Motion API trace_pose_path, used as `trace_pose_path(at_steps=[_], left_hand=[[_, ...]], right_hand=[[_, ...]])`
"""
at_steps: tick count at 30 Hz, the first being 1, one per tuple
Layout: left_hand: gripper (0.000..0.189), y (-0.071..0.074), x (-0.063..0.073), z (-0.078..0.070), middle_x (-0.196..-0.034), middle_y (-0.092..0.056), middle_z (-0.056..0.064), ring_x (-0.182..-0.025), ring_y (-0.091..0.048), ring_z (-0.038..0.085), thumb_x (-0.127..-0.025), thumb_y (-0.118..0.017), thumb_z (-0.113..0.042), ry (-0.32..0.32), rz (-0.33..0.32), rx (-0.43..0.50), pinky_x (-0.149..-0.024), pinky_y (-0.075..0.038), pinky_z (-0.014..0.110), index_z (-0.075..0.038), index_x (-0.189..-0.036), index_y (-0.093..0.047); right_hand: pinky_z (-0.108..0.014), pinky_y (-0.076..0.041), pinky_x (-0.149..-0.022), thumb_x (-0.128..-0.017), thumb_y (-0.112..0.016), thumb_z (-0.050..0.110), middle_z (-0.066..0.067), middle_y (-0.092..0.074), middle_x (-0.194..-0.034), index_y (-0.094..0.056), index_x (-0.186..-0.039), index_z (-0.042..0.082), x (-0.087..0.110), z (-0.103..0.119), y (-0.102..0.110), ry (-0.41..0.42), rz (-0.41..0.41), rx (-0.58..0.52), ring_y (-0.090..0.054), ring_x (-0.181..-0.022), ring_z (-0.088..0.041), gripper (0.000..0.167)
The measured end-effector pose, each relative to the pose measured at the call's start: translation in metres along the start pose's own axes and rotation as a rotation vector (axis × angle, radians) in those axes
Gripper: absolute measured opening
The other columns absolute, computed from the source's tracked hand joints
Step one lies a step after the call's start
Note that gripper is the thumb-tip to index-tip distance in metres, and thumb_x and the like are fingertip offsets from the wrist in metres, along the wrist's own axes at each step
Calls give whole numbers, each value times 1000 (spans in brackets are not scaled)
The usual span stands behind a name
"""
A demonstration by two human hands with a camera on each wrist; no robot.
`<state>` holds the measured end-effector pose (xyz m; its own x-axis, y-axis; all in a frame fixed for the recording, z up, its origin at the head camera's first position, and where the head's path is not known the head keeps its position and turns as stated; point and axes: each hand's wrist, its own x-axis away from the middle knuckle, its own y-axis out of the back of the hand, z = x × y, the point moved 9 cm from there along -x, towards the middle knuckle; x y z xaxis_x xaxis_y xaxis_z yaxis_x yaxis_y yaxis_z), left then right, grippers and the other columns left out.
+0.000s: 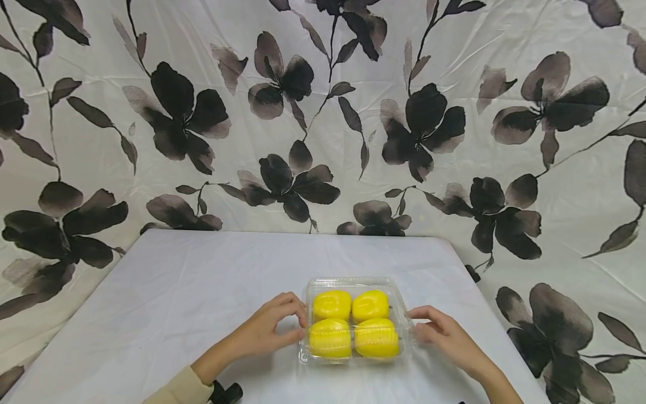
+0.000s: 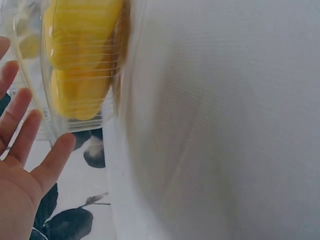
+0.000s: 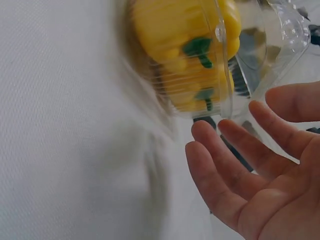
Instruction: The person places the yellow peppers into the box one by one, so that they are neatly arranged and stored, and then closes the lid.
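Note:
A clear plastic clamshell container point(image 1: 353, 281) sits on the table, holding several yellow bell peppers point(image 1: 330, 339). Green stems point(image 3: 198, 46) show through its side in the right wrist view. A clear flap of the lid point(image 3: 290, 37) stands apart from the base there, so the lid looks raised. At the container's left side is my left hand point(image 1: 267, 332), its fingers spread near the plastic edge. My right hand point(image 1: 451, 339) is at the opposite side, fingers loosely bent with the tips by the rim. Whether the fingertips touch the plastic is hard to tell.
A white cloth covers the table point(image 1: 227, 264). Behind and around it hangs a white curtain point(image 1: 353, 213) with dark floral print. A small black object point(image 1: 227, 393) is beside my left wrist, near the beige sleeve point(image 1: 184, 387).

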<state>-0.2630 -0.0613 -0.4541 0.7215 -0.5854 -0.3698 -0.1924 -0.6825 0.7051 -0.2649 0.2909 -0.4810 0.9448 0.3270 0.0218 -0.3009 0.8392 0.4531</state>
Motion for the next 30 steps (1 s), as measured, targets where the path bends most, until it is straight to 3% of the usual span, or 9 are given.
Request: trace_pose_path(at_steps=[4,9,13,17,23,30], left_hand=[[8,0,1,0,-112,-60,-20,-119,-59,11,-97,-76,-26,33,0,-18,-102,-55,41,-28,-97,-68],[24,-1,3,-1,-112,-59,-22,-117,-58,9,-93,-78,-17,81,-11,-47,-101,-54,40,-36,-95,-63],[24,-2,7,-3,-110,-58,-22,-112,-56,12,-94,-79,-21,113,-22,-49,-97,-53,38,-37,-96,-61],[18,-3,11,-3,-110,-59,-16,-112,-58,18,-97,-78,-25,156,-26,39,-99,-58,38,-32,-101,-62],[24,-5,15,0,-115,-59,-3,-118,-61,24,-96,-81,-21,246,-36,203,-99,-60,41,-22,-111,-63],[28,-8,17,7,-126,-55,4,-119,-63,29,-94,-82,-17,347,-37,253,-95,-62,41,-21,-113,-62]], right_hand=[[-30,-61,-91,-111,-56,26,-24,-57,-144,-55,-142,0,1,4,-1,-29,27,-40,-69,-116,-25,40],[-29,-60,-87,-108,-64,26,-26,-58,-144,-48,-148,0,1,8,-5,-26,62,-32,-68,-117,-29,50],[-28,-59,-85,-104,-69,22,-23,-63,-137,-43,-151,2,3,8,-10,-23,88,-17,-69,-113,-30,58],[-29,-59,-83,-101,-71,17,-18,-66,-128,-40,-153,3,4,8,-14,-31,98,-6,-70,-107,-28,63],[-30,-58,-81,-97,-68,11,-14,-66,-119,-34,-158,2,5,6,-20,-87,131,-28,-69,-102,-25,70],[-31,-57,-77,-93,-64,5,-11,-65,-110,-29,-161,1,6,2,-26,-128,181,-53,-66,-93,-25,76]])
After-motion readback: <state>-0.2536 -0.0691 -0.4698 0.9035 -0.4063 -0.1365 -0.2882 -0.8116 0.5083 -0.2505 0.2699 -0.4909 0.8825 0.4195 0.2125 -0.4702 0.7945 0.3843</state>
